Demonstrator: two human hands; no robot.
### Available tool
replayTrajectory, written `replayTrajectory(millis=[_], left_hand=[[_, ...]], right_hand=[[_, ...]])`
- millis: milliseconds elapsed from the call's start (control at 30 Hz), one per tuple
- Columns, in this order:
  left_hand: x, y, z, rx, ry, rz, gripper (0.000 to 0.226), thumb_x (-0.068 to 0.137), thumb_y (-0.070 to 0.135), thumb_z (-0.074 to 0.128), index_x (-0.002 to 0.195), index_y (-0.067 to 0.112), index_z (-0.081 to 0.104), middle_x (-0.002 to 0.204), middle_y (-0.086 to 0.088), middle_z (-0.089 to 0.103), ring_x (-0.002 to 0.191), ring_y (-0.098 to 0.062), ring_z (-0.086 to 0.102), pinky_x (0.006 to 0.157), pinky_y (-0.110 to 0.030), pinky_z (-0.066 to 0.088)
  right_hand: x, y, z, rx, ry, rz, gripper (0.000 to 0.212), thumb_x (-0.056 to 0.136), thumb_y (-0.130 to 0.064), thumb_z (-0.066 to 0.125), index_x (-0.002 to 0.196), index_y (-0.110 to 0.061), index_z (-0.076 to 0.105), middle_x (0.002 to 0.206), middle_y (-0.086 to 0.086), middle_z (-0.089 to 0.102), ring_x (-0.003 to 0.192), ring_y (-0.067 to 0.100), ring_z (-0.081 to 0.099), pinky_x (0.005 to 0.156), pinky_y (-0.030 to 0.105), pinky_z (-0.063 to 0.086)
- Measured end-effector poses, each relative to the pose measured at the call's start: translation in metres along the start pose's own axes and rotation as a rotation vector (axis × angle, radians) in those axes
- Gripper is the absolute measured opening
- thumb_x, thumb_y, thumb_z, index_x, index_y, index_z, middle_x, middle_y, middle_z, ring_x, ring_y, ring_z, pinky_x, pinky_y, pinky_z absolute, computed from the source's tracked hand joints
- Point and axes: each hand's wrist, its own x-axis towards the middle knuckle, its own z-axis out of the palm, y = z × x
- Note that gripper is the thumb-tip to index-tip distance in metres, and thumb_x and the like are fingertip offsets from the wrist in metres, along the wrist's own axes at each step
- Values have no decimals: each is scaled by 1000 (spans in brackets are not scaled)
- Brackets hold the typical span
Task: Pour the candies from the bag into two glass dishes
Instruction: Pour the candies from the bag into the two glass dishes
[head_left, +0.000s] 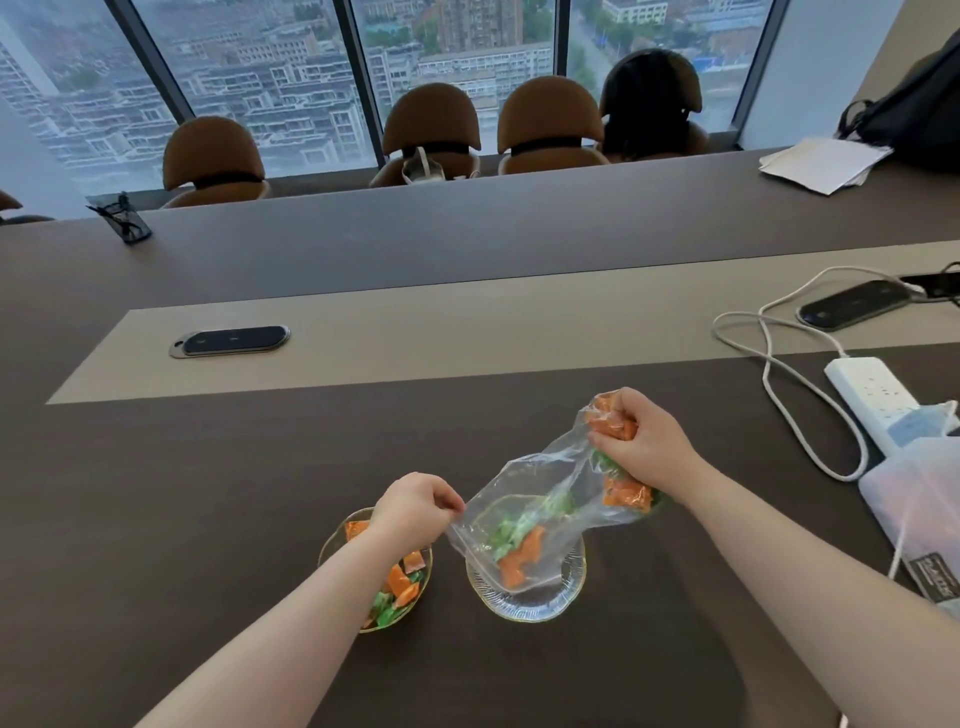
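Step in hand: you are filling the second dish; the left glass dish (332, 551) already holds a share of orange and green candies (397, 590), and the clear plastic bag (524, 493) is now slanted over the right glass dish (524, 605).

Bag: it hangs in the air between your hands, mouth end low over the right dish, closed end raised toward the right; a few orange and green sweets lie near the mouth, seen through the plastic, and I cannot tell whether any have landed in the dish.

Left grip: your left hand (415, 506) is closed in a pinch on the bag's mouth edge, above the left dish.

Right grip: your right hand (641, 447) is clenched around the bag's upper end, bunching plastic and a clump of candies inside the fist.

Next move: judging by this, loosen the right fist so the trapped sweets can slide, lift that end higher, and hold the mouth open over the dish's middle.

Risk: wrapped sweets may bounce over the shallow rim.

Surface: a long dark meeting surface (208, 467) with a paler strip down the middle, a flush socket panel (231, 340), a white power strip (872, 389) with its cable, and papers (826, 161) at the far right.

Room: brown chairs (213, 156) stand along the far side before tall windows overlooking city buildings.
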Motion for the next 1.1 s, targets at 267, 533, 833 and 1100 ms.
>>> replayTrajectory(millis=[267,533,833,1100], left_hand=[[-3,3,28,97,-54,-27,22,78,22,57,65,37,64,79,14,67,89,-13,64,80,-32,56],[-5,-1,31,114,-107,6,40,79,43,64,117,28,62,115,9,64,110,-13,59,92,-30,50],[-17,76,-22,-670,-5,210,57,89,44,52,140,24,40,124,13,53,117,-5,51,101,-24,38],[-13,90,-23,-821,116,197,8,77,21,75,83,16,73,81,1,72,75,-9,65,65,-14,50]], right_hand=[[-2,-10,-4,-226,-110,-127,47,71,-44,74,105,-32,44,78,-21,56,69,-3,53,69,26,41],[-1,-29,-4,-324,-218,-248,51,71,-42,74,113,-29,47,82,-16,56,82,16,53,76,30,42],[-7,-60,-2,-365,-296,-337,65,76,-37,72,129,-27,35,96,-8,49,76,13,49,70,25,34],[-4,-62,1,-294,-347,-358,73,68,-36,78,127,-29,36,94,-17,52,76,2,50,73,27,41]])
